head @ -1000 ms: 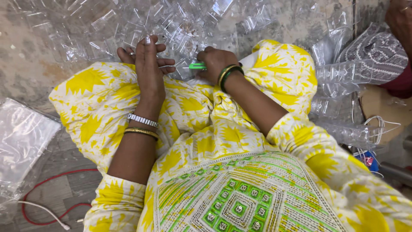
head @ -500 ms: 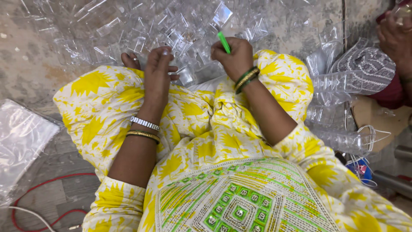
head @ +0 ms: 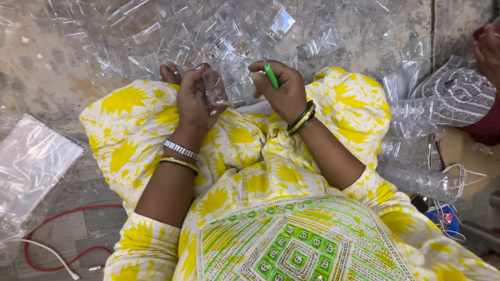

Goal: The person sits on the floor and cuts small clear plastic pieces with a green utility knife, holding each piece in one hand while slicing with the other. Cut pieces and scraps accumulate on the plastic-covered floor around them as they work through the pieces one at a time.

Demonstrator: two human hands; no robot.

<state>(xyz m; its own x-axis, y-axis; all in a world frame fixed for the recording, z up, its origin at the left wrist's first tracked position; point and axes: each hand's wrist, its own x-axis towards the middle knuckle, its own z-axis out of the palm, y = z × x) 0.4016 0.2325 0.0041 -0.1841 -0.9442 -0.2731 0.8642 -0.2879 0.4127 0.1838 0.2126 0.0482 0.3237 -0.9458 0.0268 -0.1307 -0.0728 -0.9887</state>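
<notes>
Moved since half a second ago: left hand lifted off the lap and now raised toward the upper middle of the frame, curled around a clear plastic piece; right hand drawn in from higher up to meet it, green tool now pointing up and to the left rather than straight up.

Left hand closed on the clear plastic piece, fingers wrapped over its left side, thumb at the lower edge. Right hand closed too, pinching the green tool between thumb and fingers, knuckles touching the right edge of the same piece. Clear plastic piece held between both hands, just above the yellow-and-white patterned lap, centre-top of the frame.

Silver and gold bangles on the left wrist, green and gold bangles on the right. Heap of clear plastic pieces spread across the top of the frame on the floor. Stacked clear cups lying at the right. Clear bags at the left edge. Red cable and white cable at the lower left. Another person's hand at the upper right corner.
</notes>
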